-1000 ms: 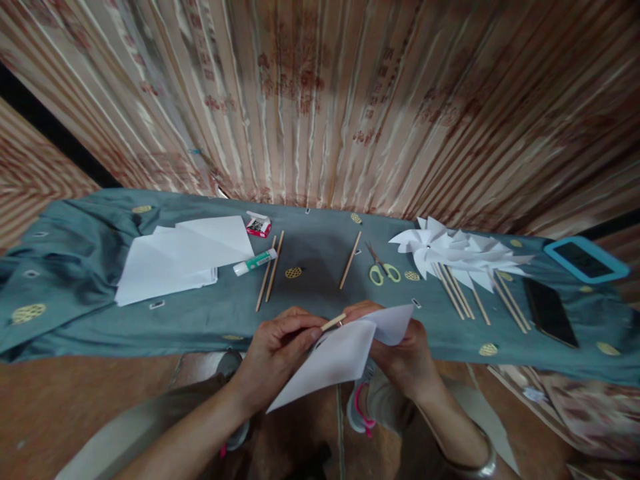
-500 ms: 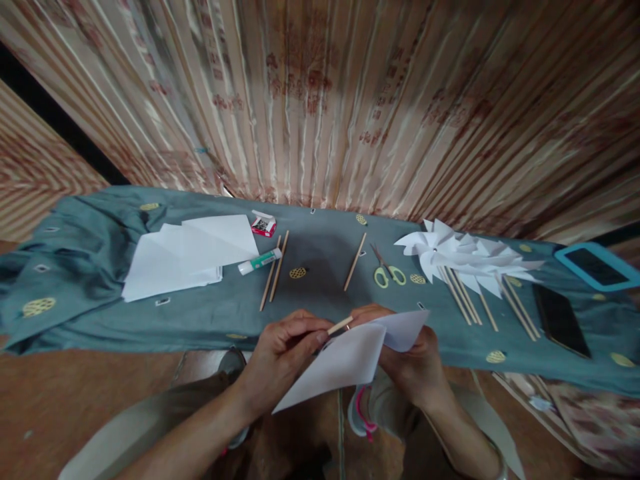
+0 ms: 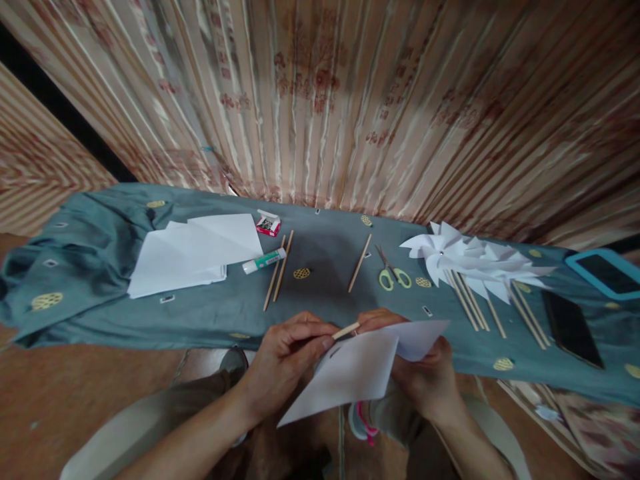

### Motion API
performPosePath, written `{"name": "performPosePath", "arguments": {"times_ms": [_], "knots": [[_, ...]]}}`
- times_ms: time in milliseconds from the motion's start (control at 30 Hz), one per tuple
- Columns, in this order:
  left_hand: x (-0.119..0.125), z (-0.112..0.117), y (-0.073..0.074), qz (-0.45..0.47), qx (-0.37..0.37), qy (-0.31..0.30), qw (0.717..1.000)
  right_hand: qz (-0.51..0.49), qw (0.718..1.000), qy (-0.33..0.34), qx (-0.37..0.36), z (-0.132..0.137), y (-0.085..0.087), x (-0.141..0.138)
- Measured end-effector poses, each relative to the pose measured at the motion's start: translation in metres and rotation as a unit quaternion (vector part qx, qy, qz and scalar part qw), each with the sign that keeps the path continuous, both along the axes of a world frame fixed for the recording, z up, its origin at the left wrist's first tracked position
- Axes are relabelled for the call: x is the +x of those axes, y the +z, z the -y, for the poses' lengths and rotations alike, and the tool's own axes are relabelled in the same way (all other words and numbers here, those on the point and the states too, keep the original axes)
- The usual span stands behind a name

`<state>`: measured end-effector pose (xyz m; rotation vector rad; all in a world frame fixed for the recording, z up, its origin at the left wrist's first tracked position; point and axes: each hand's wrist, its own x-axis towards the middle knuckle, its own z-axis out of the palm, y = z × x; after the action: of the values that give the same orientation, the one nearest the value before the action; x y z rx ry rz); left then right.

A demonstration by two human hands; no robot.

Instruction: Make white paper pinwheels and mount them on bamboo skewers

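Left hand (image 3: 295, 350) fingers pinch slim pale wooden stick (image 3: 346, 331), right hand (image 3: 427, 381) fingers closed on bent white paper sheet (image 3: 355, 373), at teal cloth-covered worktop's (image 3: 320, 297) near edge. Paper probably light, creases easily: grip margins; stick stiff.

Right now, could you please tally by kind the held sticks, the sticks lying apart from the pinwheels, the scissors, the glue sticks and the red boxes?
Held stick: 1
Loose sticks: 3
Scissors: 1
Glue stick: 1
Red box: 1
Total: 7
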<state>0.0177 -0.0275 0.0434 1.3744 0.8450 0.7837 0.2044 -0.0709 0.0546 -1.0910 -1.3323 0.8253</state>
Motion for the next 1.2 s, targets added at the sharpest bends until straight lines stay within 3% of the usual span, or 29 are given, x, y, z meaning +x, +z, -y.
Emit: {"name": "performPosePath", "arguments": {"times_ms": [1200], "knots": [[-0.0031, 0.0006, -0.0049, 0.007, 0.009, -0.022, 1.0, -0.004, 1.0, -0.006, 0.016, 0.0003, 0.0054, -0.0028]]}}
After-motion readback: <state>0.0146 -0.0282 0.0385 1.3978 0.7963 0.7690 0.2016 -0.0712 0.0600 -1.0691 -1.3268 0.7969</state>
